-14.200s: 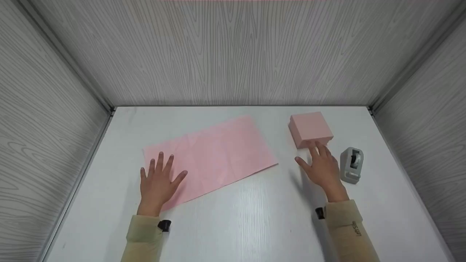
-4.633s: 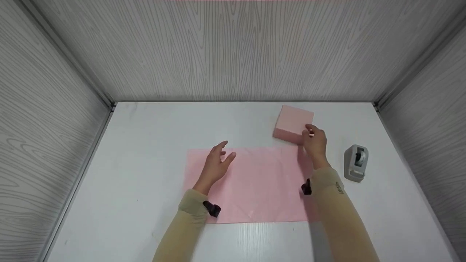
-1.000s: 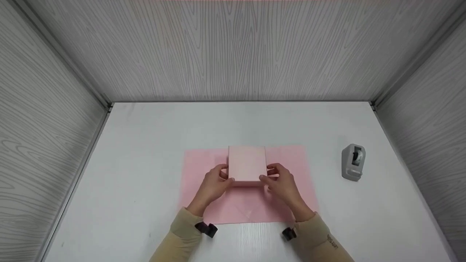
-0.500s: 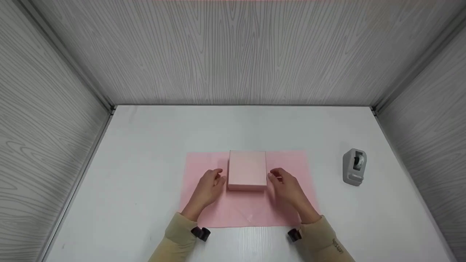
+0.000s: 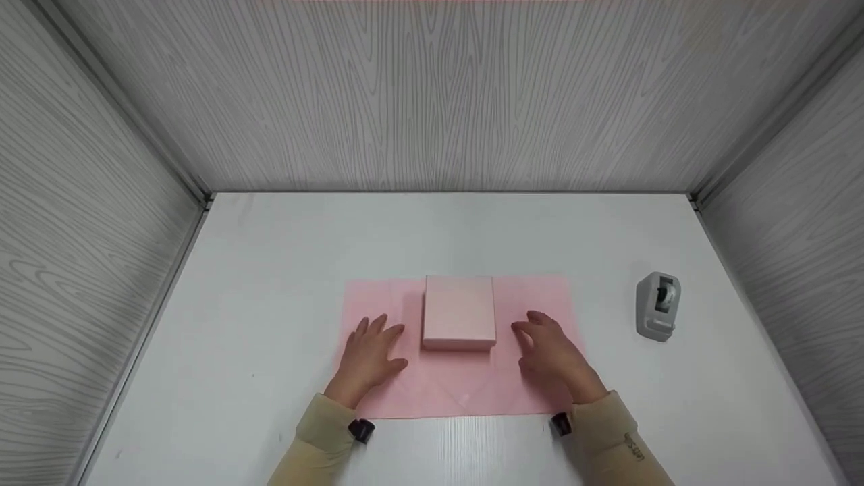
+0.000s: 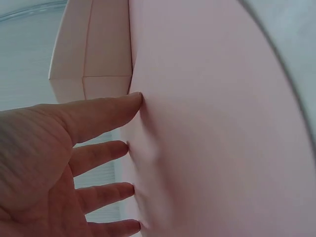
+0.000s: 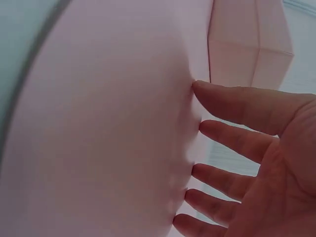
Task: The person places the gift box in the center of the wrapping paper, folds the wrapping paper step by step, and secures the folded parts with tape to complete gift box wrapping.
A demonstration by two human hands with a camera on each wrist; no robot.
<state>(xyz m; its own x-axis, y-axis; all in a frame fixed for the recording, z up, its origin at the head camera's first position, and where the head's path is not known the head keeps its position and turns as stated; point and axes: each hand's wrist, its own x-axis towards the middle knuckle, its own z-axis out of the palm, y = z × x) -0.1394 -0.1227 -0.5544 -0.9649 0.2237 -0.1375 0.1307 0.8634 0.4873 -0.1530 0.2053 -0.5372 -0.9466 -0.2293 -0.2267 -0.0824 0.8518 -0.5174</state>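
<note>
A pale pink box (image 5: 460, 310) sits on a pink sheet of paper (image 5: 445, 385) in the head view, near the sheet's middle. My left hand (image 5: 368, 361) is left of the box, fingers spread, fingertips touching the paper. To the box's right, my right hand (image 5: 553, 354) also rests its fingertips on the paper. Both wrist views show fairly straight fingers on the sheet, with the box (image 6: 106, 44) just beyond the left thumb and the box (image 7: 242, 44) just beyond the right thumb. Neither hand touches the box.
A grey tape dispenser (image 5: 658, 307) holding a roll of tape stands at the right of the white table (image 5: 283, 250). Grey wood-grain panels (image 5: 432, 94) enclose the back and both sides.
The box was carried from the upper right onto the sheet, which was shifted and straightened earlier. Over the last second both hands let go of the box and moved outward onto the paper.
</note>
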